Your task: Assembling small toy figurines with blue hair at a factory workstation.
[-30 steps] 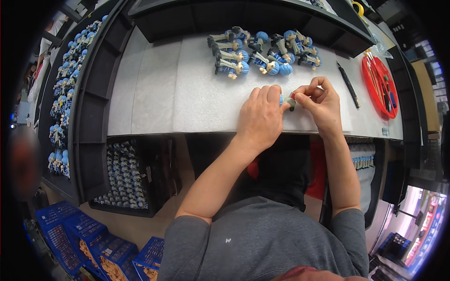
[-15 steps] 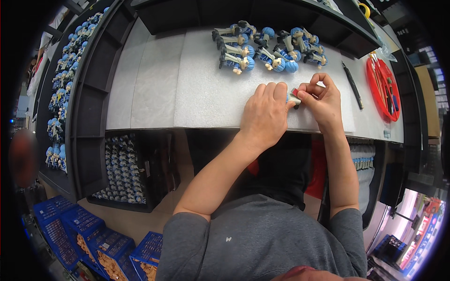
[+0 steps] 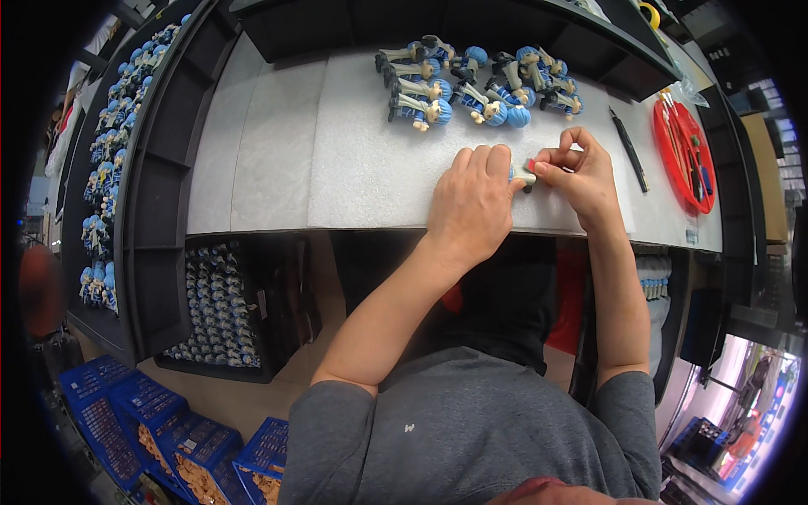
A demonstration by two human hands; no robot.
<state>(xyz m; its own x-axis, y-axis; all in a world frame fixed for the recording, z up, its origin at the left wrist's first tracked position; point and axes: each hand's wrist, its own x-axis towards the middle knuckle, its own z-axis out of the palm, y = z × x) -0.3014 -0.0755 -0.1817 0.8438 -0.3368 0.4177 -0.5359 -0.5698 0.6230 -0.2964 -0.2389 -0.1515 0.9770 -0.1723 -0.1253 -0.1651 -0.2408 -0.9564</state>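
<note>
My left hand (image 3: 474, 195) is closed around a small figurine (image 3: 523, 175), holding it down on the white foam sheet (image 3: 370, 185). Only the figurine's pale lower part and a dark foot show beyond the fingers; the rest is covered. Right beside it, my right hand (image 3: 579, 174) pinches a small red piece (image 3: 531, 165) between thumb and fingertips, close against the figurine. What kind of piece it is cannot be made out. Farther back on the foam lie several blue-haired figurines (image 3: 417, 91) on their sides, in two loose groups.
A black pen-like tool (image 3: 629, 149) lies right of the foam. Beyond it stands a red tray (image 3: 663, 160) with brushes. Black trays border the table at the back (image 3: 379, 29) and left (image 3: 157, 210). Below are a crate of figurines (image 3: 223, 307) and blue baskets (image 3: 198, 442).
The red piece has turned slightly in my right fingertips, and more of the figurine's pale part shows. My left hand keeps its grip. The whole view has shifted a little.
</note>
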